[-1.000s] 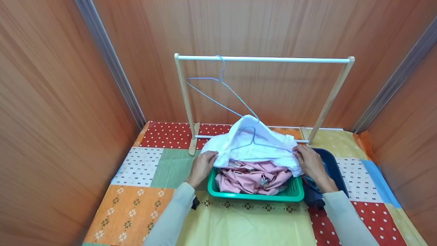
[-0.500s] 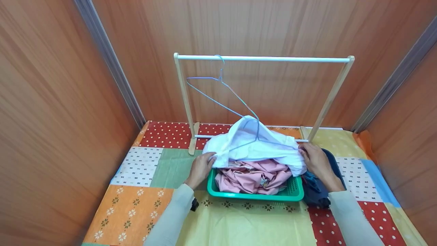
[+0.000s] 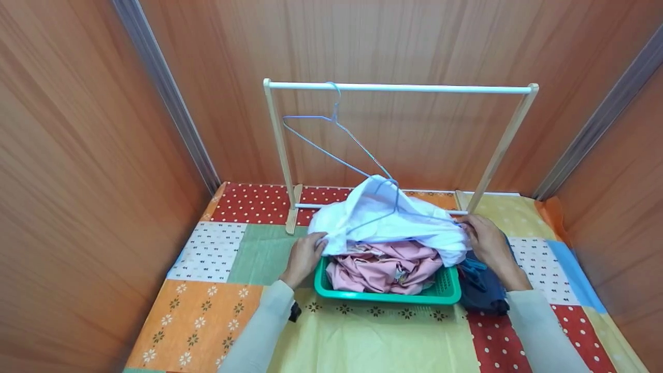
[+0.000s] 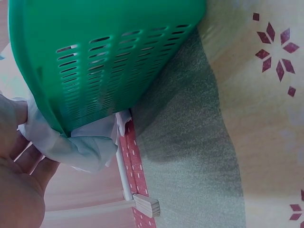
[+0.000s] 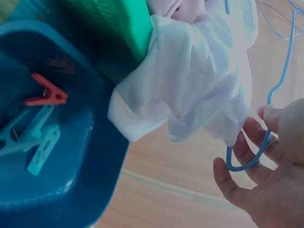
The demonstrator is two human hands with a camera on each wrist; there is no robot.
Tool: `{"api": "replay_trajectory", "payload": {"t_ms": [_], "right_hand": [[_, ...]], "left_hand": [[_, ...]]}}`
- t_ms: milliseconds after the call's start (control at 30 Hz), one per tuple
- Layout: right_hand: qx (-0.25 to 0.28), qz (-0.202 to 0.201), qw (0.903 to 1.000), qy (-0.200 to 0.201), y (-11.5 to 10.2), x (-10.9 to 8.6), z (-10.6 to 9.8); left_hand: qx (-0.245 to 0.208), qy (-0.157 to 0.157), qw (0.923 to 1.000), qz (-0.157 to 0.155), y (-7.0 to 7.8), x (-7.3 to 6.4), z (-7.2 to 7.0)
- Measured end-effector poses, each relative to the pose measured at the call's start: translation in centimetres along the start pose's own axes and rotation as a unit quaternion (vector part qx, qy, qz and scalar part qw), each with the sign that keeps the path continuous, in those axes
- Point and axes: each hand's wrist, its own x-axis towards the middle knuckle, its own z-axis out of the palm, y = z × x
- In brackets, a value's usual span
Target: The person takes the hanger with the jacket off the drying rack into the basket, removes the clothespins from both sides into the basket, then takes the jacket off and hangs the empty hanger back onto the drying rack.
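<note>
White garment (image 3: 387,229) lies over the back of the green basket (image 3: 388,298), partly covering pink cloth (image 3: 383,274). My left grip (image 3: 301,259) pinches its left edge; my right grip (image 3: 489,248) holds the end of the blue hanger (image 3: 397,199). Change: right hand and hanger hook shifted rightward within the last second. Judgement: hanger being positioned; right end not yet inside the cloth.
</note>
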Motion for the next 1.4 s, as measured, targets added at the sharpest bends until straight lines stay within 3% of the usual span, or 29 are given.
{"api": "replay_trajectory", "payload": {"t_ms": [133, 467, 967, 1400], "right_hand": [[-0.007, 0.01, 0.9999, -0.003, 0.3, -0.2, -0.8], [-0.017, -0.032, 0.9982, 0.048, 0.9, -0.6, -2.6], [-0.009, 0.025, 0.9986, 0.045, 1.5, -1.3, -5.2], [-0.028, -0.013, 0.9927, 0.116, 2.4, -1.9, -7.2]], "left_hand": [[-0.002, -0.004, 1.0, -0.005, 0.0, -0.1, 0.0], [-0.018, -0.017, 0.9996, -0.017, 0.1, -0.3, 0.0], [-0.027, -0.015, 0.9995, -0.003, -0.1, -0.5, 0.1], [-0.022, -0.001, 0.9997, 0.007, -0.4, -0.5, 0.3]]}}
